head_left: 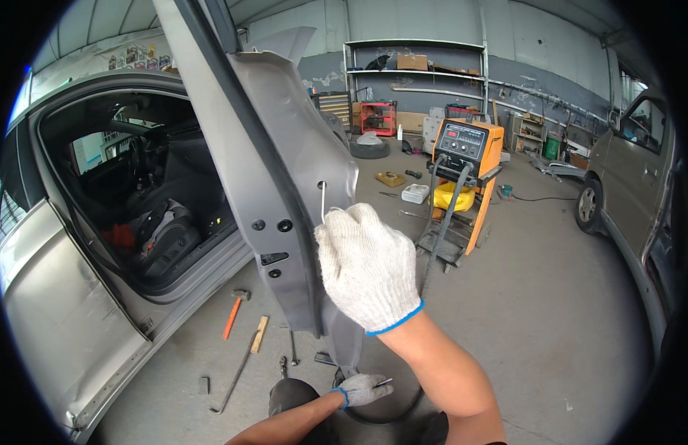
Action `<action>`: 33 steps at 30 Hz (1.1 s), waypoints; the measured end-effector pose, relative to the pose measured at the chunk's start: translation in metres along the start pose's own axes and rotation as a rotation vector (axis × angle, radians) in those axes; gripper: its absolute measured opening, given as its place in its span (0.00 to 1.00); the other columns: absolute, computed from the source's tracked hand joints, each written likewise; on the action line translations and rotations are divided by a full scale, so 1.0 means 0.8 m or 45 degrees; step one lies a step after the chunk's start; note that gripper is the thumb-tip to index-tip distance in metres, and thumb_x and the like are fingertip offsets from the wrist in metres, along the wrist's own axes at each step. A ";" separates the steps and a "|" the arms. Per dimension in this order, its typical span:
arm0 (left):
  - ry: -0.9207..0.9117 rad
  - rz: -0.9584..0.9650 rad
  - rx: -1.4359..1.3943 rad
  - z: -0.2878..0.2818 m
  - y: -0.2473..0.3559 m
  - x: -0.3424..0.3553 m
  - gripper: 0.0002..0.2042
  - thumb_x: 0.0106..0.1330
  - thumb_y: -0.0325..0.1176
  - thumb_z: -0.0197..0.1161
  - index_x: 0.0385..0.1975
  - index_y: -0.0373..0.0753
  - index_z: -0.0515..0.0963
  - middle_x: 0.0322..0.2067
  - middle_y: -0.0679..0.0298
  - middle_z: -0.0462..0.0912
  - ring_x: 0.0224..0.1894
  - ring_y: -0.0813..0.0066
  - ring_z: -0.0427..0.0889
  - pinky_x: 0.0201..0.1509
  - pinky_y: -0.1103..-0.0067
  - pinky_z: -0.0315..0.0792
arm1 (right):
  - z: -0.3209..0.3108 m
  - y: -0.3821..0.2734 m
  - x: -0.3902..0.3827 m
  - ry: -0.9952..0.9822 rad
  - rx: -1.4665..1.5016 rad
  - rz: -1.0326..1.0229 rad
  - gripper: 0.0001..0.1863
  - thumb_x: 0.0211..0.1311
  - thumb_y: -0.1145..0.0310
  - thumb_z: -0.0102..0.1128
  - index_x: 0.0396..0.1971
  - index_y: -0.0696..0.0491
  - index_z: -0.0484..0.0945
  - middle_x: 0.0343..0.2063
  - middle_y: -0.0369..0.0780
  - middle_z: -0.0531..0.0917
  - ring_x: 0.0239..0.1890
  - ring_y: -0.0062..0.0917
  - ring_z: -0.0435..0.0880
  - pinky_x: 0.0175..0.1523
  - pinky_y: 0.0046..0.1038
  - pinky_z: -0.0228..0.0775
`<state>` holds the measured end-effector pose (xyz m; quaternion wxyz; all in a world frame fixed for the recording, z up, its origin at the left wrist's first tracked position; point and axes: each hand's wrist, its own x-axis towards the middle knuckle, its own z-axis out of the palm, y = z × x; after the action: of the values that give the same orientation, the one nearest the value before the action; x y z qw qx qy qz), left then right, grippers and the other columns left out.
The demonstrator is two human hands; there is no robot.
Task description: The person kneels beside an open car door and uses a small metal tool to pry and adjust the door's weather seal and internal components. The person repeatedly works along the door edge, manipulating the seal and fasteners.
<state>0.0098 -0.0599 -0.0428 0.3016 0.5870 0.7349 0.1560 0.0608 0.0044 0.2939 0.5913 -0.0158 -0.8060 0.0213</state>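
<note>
My right hand (370,268), in a white knit glove with a blue cuff, is closed round a thin pale rod (324,202). The rod's upper end reaches a round hole in the edge of the open grey car door (290,152). Lower down, my left hand (364,389), gloved the same way, is by the door's bottom end with its fingers curled. A thin light piece (384,383) shows at those fingers; what it belongs to is hidden. The door's skin looks dented near its top.
On the floor at left lie an orange-handled hammer (232,315), a wood block (260,334), a bent metal bar (235,371) and a ratchet (283,366). The silver car body (69,319) stands left. An orange welding machine (477,148) on a cart is ahead; a van (629,178) is right.
</note>
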 end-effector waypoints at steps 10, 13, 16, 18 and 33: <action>0.037 0.046 0.033 0.005 -0.007 0.002 0.36 0.73 0.61 0.54 0.63 0.30 0.75 0.57 0.42 0.82 0.59 0.43 0.80 0.66 0.63 0.72 | -0.011 -0.005 0.013 -0.141 -0.082 -0.002 0.08 0.63 0.63 0.63 0.30 0.51 0.77 0.26 0.42 0.77 0.22 0.38 0.84 0.25 0.39 0.76; 0.023 0.035 0.012 0.003 -0.004 0.002 0.35 0.73 0.61 0.54 0.63 0.31 0.75 0.56 0.42 0.82 0.59 0.43 0.80 0.66 0.63 0.72 | -0.011 -0.009 0.015 -0.106 -0.103 0.010 0.08 0.63 0.64 0.62 0.30 0.51 0.77 0.26 0.43 0.78 0.22 0.38 0.84 0.26 0.39 0.77; 0.006 0.016 0.018 0.004 -0.006 0.003 0.35 0.74 0.61 0.53 0.65 0.33 0.74 0.59 0.42 0.80 0.61 0.44 0.79 0.68 0.64 0.71 | -0.003 -0.003 0.011 -0.060 -0.014 0.046 0.08 0.63 0.64 0.62 0.30 0.52 0.77 0.26 0.43 0.78 0.21 0.38 0.84 0.26 0.39 0.77; 0.007 0.009 0.021 0.004 -0.009 0.002 0.35 0.74 0.61 0.52 0.66 0.34 0.74 0.60 0.42 0.79 0.62 0.44 0.79 0.69 0.64 0.70 | -0.007 -0.009 0.014 -0.107 0.000 0.084 0.08 0.64 0.66 0.61 0.29 0.53 0.77 0.26 0.46 0.79 0.23 0.43 0.83 0.28 0.41 0.77; 0.076 0.068 0.029 0.004 -0.008 -0.001 0.33 0.74 0.60 0.53 0.63 0.36 0.76 0.56 0.42 0.82 0.58 0.43 0.81 0.65 0.62 0.73 | -0.025 -0.009 0.035 -0.223 -0.401 -0.164 0.06 0.54 0.66 0.60 0.26 0.52 0.77 0.22 0.44 0.77 0.16 0.36 0.82 0.16 0.40 0.68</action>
<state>0.0069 -0.0625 -0.0488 0.2687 0.6049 0.7293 0.1733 0.0716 -0.0009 0.3269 0.5092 -0.0547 -0.8471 -0.1418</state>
